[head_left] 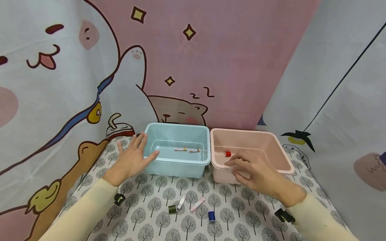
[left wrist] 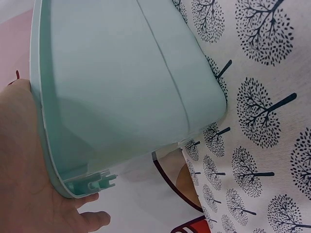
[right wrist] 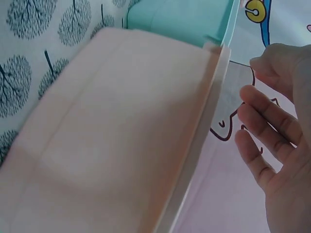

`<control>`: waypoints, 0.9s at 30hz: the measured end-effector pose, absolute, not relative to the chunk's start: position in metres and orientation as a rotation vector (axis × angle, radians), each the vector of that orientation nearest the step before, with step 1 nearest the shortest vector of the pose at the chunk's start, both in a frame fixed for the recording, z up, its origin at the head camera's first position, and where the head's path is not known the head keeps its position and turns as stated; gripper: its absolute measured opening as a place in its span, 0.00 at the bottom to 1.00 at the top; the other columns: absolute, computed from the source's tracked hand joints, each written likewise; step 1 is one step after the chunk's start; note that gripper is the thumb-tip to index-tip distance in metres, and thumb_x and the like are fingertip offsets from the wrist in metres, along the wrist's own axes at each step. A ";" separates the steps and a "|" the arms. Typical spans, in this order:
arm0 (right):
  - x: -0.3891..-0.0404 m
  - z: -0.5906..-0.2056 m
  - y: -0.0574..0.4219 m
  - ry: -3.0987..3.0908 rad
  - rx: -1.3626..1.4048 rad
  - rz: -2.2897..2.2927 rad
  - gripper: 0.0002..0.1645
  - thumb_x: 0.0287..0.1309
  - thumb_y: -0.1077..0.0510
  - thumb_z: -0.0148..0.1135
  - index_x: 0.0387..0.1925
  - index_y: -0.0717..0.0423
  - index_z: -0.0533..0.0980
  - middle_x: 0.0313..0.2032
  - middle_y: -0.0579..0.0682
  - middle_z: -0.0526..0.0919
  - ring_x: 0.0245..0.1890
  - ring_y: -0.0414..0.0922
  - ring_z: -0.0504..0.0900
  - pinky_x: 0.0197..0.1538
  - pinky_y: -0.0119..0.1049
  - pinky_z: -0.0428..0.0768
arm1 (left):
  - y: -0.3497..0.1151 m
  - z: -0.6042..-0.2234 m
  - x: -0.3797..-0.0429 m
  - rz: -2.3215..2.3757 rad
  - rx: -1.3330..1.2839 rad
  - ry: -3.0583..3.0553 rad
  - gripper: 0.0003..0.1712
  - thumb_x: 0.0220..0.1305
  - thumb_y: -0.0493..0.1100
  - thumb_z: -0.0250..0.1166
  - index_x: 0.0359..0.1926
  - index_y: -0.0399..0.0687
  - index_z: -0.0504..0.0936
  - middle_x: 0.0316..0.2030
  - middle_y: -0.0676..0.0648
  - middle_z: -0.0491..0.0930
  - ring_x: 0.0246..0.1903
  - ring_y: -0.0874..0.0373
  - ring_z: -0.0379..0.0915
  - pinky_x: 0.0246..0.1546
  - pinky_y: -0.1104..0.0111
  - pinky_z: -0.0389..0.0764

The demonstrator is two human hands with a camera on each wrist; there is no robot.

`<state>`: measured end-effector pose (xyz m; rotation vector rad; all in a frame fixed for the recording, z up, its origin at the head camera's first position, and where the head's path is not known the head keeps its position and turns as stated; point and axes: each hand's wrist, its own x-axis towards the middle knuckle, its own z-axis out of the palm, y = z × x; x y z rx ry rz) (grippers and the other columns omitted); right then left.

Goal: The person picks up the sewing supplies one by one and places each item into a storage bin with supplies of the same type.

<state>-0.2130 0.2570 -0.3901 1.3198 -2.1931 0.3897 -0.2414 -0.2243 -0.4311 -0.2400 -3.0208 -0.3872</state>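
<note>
My left hand [head_left: 130, 161] lies against the front left corner of the light blue bin [head_left: 178, 169], its fingers spread. In the left wrist view the palm [left wrist: 29, 184] is beside the bin's rim. Two small pale strips, a left one [head_left: 181, 149] and a right one [head_left: 194, 151], lie inside that bin. Over the front rim of the pink bin [head_left: 227, 174] hovers my right hand [head_left: 257, 170], fingers loosely bent with nothing visible between them. A red thread spool [head_left: 227, 154] lies in the pink bin, just left of those fingertips.
On the tree-print cloth in front of the bins lie a dark green spool [head_left: 172, 209], a blue spool [head_left: 211, 216], a white strip [head_left: 181, 202] and a pink-and-white strip [head_left: 197, 205]. A cartoon-printed curtain [head_left: 229, 67] hangs behind the bins.
</note>
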 end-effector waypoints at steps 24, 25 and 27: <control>-0.176 -0.426 0.244 -2.316 1.399 0.478 0.33 0.59 0.61 0.87 0.65 0.40 0.89 0.62 0.41 0.90 0.59 0.40 0.90 0.61 0.42 0.93 | -0.225 -0.431 -0.243 -0.400 -0.233 -3.027 0.66 0.84 0.86 0.42 0.96 0.40 0.45 0.97 0.38 0.38 0.96 0.28 0.33 0.80 0.12 0.20; -0.176 -0.428 0.243 -2.309 1.410 0.474 0.33 0.58 0.61 0.87 0.65 0.40 0.89 0.63 0.41 0.90 0.60 0.40 0.90 0.63 0.42 0.93 | -0.225 -0.431 -0.243 -0.402 -0.233 -3.028 0.66 0.84 0.85 0.42 0.96 0.40 0.44 0.97 0.38 0.38 0.96 0.28 0.33 0.80 0.13 0.20; -0.175 -0.433 0.242 -2.301 1.436 0.473 0.33 0.57 0.60 0.88 0.64 0.42 0.90 0.62 0.40 0.90 0.61 0.39 0.89 0.64 0.41 0.92 | -0.225 -0.431 -0.243 -0.410 -0.236 -3.028 0.65 0.85 0.84 0.43 0.96 0.40 0.45 0.97 0.38 0.38 0.95 0.28 0.33 0.80 0.13 0.19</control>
